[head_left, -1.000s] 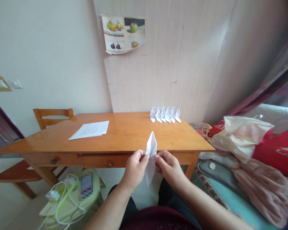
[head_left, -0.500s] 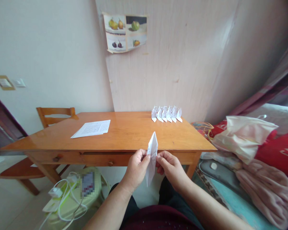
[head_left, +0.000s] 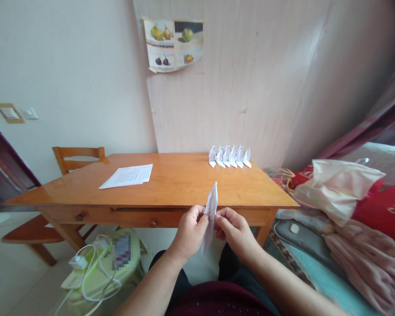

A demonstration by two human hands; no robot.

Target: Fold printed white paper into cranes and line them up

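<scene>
Between my hands, in front of the table's near edge, a narrow folded sheet of printed white paper (head_left: 211,210) stands nearly upright, its pointed end up. My left hand (head_left: 191,228) pinches it from the left, thumb on the near side. My right hand (head_left: 232,227) grips its right edge with thumb and bent fingers. Some of the fingertips are hidden behind the paper and the hands. Farther off, a row of several folded paper pieces (head_left: 229,156) stands at the table's back right.
The wooden table (head_left: 177,184) carries a stack of printed sheets (head_left: 127,176) on its left. A wooden chair (head_left: 79,153) is at the far left. Below, a pale green stool (head_left: 131,263) holds a power strip with white cables (head_left: 85,267). Bags (head_left: 339,184) and a pink blanket (head_left: 368,259) lie right.
The folded paper has turned and narrowed, so its open inner faces no longer show. Both hands keep hold of it. The whole view has shifted slightly.
</scene>
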